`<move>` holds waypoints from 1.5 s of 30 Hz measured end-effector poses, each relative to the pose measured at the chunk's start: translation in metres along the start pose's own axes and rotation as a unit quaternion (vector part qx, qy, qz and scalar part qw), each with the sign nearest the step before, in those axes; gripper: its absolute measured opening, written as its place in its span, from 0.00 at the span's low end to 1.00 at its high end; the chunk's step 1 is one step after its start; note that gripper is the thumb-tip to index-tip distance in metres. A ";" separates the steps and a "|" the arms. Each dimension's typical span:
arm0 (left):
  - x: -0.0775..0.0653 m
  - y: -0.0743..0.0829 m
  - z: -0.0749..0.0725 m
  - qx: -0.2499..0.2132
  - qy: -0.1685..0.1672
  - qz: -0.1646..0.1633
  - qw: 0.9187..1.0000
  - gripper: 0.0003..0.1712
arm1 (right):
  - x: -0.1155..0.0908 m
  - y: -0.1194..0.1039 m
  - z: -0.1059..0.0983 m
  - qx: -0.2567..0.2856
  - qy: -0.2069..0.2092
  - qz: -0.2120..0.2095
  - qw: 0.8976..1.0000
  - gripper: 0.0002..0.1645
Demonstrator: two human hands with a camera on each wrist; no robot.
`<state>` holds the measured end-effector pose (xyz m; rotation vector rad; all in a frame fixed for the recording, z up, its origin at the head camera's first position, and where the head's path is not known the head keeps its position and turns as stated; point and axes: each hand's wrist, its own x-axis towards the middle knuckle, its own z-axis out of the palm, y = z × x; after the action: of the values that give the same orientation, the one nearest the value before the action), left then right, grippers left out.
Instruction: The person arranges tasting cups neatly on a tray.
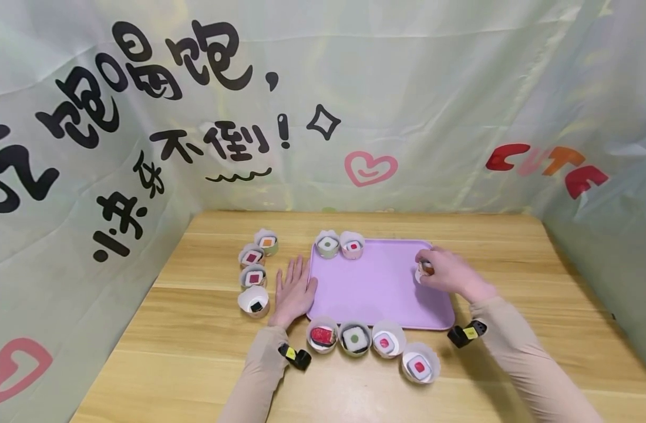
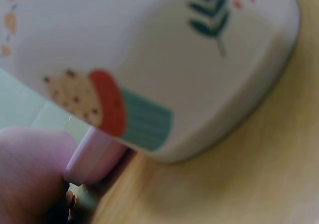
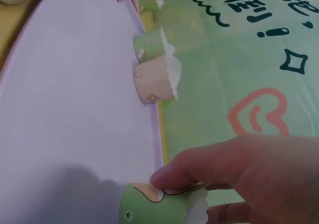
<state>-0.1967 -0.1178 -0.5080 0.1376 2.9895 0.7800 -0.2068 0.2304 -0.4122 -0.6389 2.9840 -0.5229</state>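
1. Head: the right hand (image 1: pixel 447 270) has its grip clamped on a small paper cup (image 1: pixel 420 275) at 2 o'clock on the lilac tray (image 1: pixel 381 288). The left hand (image 1: pixel 293 295) lies with fingers straight, touching the tray's 9 o'clock edge. Paired cups (image 1: pixel 327 254) stand at its 11 o'clock corner; a column of four cups (image 1: pixel 256 315) stands on the bench (image 1: pixel 180 341) toward 9 o'clock, a row of four cups (image 1: pixel 355 354) along 6 o'clock.
2. Left wrist: a cupcake-printed cup (image 2: pixel 144 45) fills 12 o'clock; the left hand shows partly at 8 o'clock, its grip impossible to tell here.
3. Right wrist: the grip pinches the green-sided small paper cup at 6 o'clock.
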 end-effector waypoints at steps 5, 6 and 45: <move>0.001 -0.001 0.001 -0.003 -0.007 -0.005 1.000 0.35 | 0.003 -0.001 0.010 0.003 0.013 -0.015 1.000 0.23; 0.001 -0.002 0.002 -0.004 -0.007 -0.006 1.000 0.35 | 0.004 -0.001 0.012 0.004 0.015 -0.016 1.000 0.23; 0.003 -0.003 0.004 0.001 -0.001 -0.007 1.000 0.35 | 0.007 0.001 0.024 0.048 0.047 -0.002 0.998 0.33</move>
<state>-0.1992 -0.1184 -0.5137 0.1181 2.9856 0.7745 -0.2109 0.2211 -0.4349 -0.6286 3.0225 -0.7108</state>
